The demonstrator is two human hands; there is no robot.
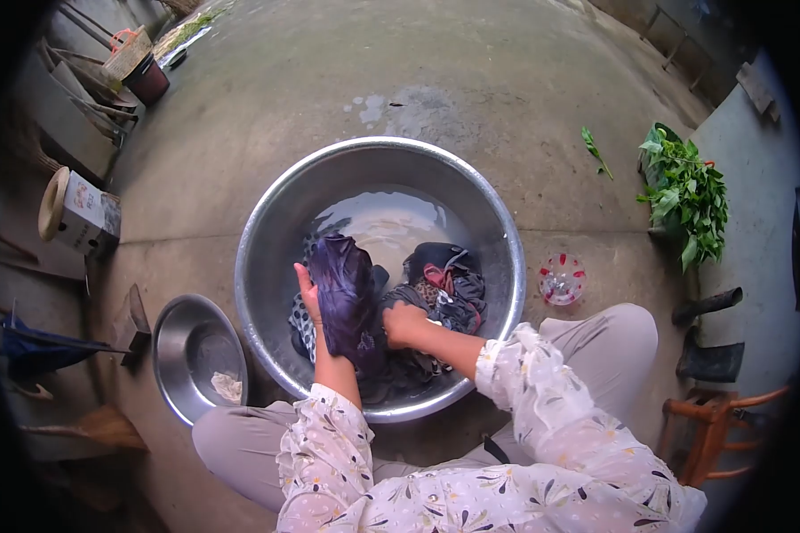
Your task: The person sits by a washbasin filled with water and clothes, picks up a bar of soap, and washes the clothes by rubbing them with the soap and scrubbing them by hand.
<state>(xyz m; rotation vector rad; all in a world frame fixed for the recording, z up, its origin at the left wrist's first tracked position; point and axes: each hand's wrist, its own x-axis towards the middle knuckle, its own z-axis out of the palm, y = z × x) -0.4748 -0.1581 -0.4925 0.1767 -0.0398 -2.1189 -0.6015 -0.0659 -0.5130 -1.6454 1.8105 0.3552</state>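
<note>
A wet, dark purple garment (pixel 345 289) hangs over my left hand (pixel 308 293), its thumb side showing at the cloth's left edge and the other fingers hidden under it. My right hand (pixel 404 325) is closed in a fist at the garment's lower right side, gripping its edge; the fingertips are out of sight. Both hands are inside a large metal basin (pixel 284 191). Beside my right hand lies a heap of dark wet clothes (pixel 458 289) with a red piece (pixel 439 278) in it. A spotted cloth (pixel 302 315) lies under my left hand. Cloudy water (pixel 387 222) covers the basin's far bottom.
A smaller metal bowl (pixel 173 355) holding a pale scrap (pixel 228 387) stands at the left. Right of the basin is a clear dish with red marks (pixel 562 279). Leafy greens (pixel 689 191), a wooden chair (pixel 711 431), a white box (pixel 84 209) and a dark bucket (pixel 147 82) stand around.
</note>
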